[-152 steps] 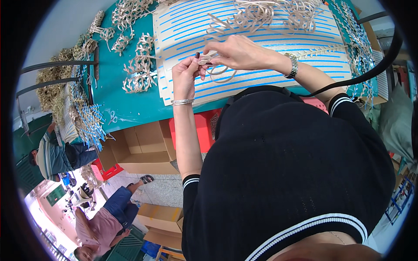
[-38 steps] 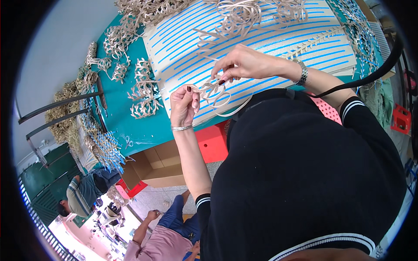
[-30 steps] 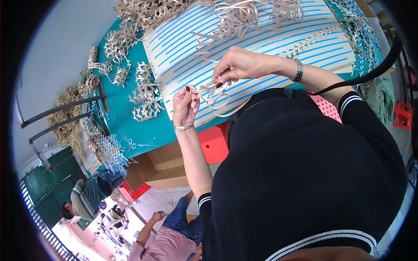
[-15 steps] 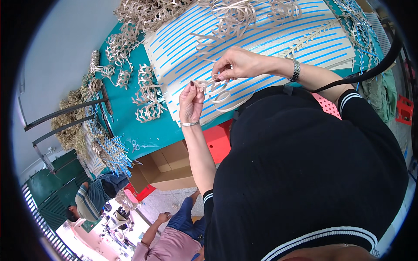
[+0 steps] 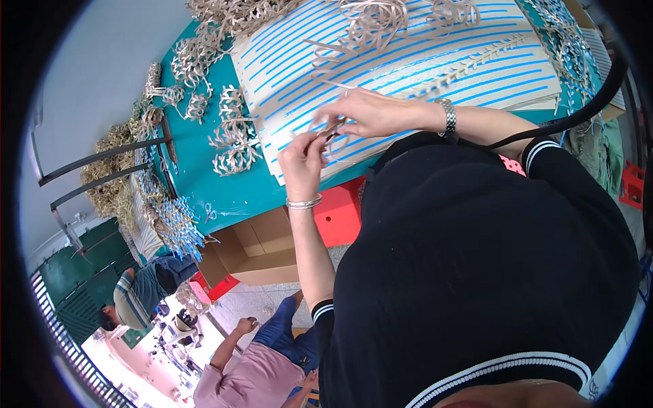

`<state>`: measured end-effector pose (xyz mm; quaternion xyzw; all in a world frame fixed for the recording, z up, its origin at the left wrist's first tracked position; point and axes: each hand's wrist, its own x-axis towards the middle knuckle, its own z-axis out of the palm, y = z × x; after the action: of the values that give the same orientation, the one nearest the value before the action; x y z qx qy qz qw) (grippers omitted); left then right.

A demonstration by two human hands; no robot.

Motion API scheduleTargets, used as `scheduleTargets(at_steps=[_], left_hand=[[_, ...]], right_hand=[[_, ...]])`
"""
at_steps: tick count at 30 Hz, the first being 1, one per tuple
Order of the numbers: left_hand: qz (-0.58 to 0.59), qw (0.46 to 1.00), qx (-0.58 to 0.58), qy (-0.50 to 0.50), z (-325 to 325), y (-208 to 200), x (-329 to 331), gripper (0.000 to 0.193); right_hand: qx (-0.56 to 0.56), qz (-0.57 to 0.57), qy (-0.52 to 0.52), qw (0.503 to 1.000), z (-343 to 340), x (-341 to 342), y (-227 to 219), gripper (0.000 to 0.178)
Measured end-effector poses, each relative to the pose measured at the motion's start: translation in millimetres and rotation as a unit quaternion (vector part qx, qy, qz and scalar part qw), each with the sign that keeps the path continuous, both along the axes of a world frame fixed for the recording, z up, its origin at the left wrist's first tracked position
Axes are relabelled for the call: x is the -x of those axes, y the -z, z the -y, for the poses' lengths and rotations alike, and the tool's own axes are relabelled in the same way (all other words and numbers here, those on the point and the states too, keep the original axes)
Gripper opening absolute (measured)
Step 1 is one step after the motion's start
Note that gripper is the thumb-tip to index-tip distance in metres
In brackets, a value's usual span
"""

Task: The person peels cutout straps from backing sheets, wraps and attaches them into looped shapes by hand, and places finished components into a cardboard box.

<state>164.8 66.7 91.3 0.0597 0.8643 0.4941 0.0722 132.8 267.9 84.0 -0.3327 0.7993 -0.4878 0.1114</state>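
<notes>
My left hand [image 5: 301, 163] and my right hand [image 5: 371, 114] meet over the sheets, fingertips almost touching. Both are closed, pinching a thin beige leaf-cut strip [image 5: 331, 130] between them; the fingers hide much of it, and motion blurs the fingertips. Beneath lies a stack of cream sheets [image 5: 381, 71] striped with blue lines. Beyond my hands, loose coils of plain beige strip [image 5: 375, 24] rest on the sheets. A straight leaf-cut strip [image 5: 476, 62] stretches across them at the right.
Curled leaf strips [image 5: 235, 132] lie on the teal table [image 5: 204, 183], with a bigger heap [image 5: 231, 20] at the far left. Blue-and-beige strips [image 5: 173, 224] hang over the left edge. A cardboard box [image 5: 262, 248] and a red stool [image 5: 338, 216] stand below. Two people are at lower left.
My right hand has moved slightly down and right, and my left wrist has turned inward, bringing the fingertips together. The loop that hung below my right hand no longer shows.
</notes>
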Motion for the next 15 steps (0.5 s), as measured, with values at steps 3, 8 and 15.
scheduleTargets(at_steps=[3,8,15], left_hand=[[-0.054,0.997,0.038,0.045,9.7,-7.6,1.1,0.007],[-0.091,0.99,0.044,0.101,15.9,-14.3,12.1,0.006],[-0.001,0.99,0.001,0.141,9.9,-28.7,25.9,0.014]], right_hand=[[0.104,-0.152,0.165,0.969,-20.2,12.2,18.1,0.035],[0.022,-0.049,0.044,0.998,-47.8,-0.5,29.2,0.039],[0.083,0.052,0.057,0.994,-63.2,-18.2,18.2,0.019]])
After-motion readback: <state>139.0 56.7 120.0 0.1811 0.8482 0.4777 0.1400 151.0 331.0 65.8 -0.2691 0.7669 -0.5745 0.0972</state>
